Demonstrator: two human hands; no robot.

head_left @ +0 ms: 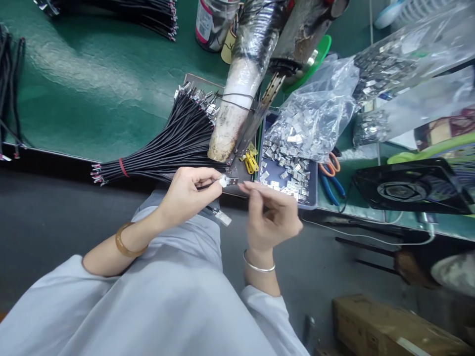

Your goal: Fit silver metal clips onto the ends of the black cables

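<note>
My left hand (191, 193) pinches the end of a black cable between thumb and forefinger. A silver USB connector (232, 181) sticks out of that pinch to the right. Just beyond the connector's tip, my right hand (273, 215) has its fingers curled and thumb close to the forefinger; motion blur hides whether anything is between them. Under my left hand another cable end with a metal connector (223, 218) hangs over the table edge. A fanned bundle of black cables (166, 143), tied with a red band (123, 167), lies beyond my left hand.
A wrapped machine arm (237, 94) slants down over the bundle. To the right stands a blue tray (312, 185) of loose metal connector shells (293, 168), with a plastic bag (319, 109) on it. Pliers (331, 180), a yellow cutter (250, 162) and a black fan (411, 187) lie nearby.
</note>
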